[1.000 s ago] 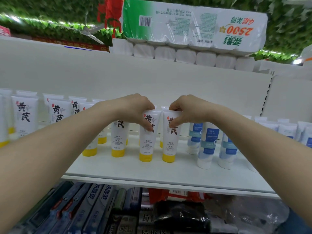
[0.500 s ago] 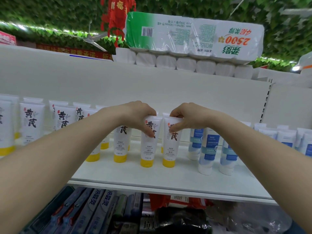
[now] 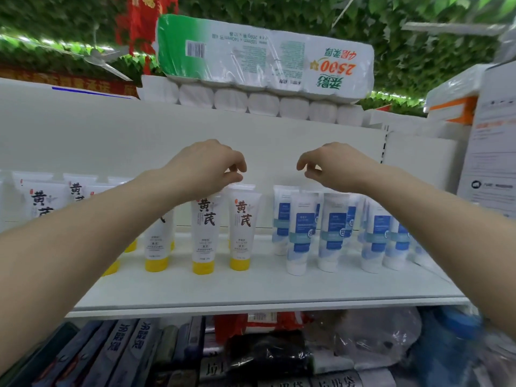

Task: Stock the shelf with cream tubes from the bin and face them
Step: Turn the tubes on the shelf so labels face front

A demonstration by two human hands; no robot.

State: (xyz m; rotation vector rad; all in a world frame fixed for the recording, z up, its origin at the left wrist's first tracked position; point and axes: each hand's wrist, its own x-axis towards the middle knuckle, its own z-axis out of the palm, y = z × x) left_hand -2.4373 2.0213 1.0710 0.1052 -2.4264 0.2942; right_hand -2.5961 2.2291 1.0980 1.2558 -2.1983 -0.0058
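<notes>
Both hands [image 3: 208, 166] [image 3: 332, 166] have let go of the yellow-capped tubes [image 3: 223, 227], hovering loosely curled.

a large pack of toilet rolls [image 3: 265, 55] lies on top of the shelving unit, its printed wrapper reading upside down (green at the left end, white at the right, with a barcode and red numerals). a row of plain white rolls [image 3: 262, 103] sits under it. behind hangs a wall of green leaves [image 3: 418, 46] and a red hanging ornament [image 3: 142, 23]. at the far right stands a white carton with an orange band [image 3: 458, 107]. below the white shelf, dark blue boxes [image 3: 122, 356] lie side by side, with a black plastic bag [image 3: 268, 356], a red packet [image 3: 259, 322] and a clear plastic bag [image 3: 374, 339] beside them.
</notes>
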